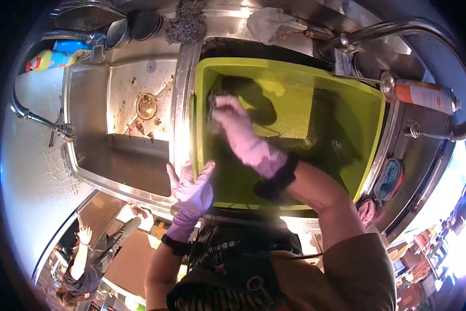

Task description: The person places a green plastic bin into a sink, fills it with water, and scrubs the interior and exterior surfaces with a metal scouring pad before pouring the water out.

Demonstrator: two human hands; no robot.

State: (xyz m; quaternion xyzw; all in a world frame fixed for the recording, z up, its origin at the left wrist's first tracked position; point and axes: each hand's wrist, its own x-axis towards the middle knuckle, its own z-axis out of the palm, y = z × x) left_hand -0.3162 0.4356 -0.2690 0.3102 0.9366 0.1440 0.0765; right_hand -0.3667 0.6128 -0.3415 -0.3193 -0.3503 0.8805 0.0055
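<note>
A large green plastic tub [290, 65] sits in the right-hand sink basin, with wet, shiny inner walls. My left hand [192, 194], in a pale purple glove, holds the tub's near-left rim, thumb inside and fingers spread along the outside. Inside the tub, my right hand [235, 122], gloved the same way, is closed and pressed near the left wall. A greyish, rough-looking scouring pad [212, 111] shows at its fingertips, partly hidden and blurred. Dark bands circle both wrists.
The left steel basin [87, 124] has brown scraps around its drain [146, 106]. Steel wool [185, 23] lies on the back ledge. Bottles [51, 60] stand at far left; a spray can [425, 96] lies right, under a curved faucet [425, 23]. Another person [82, 264] is at lower left.
</note>
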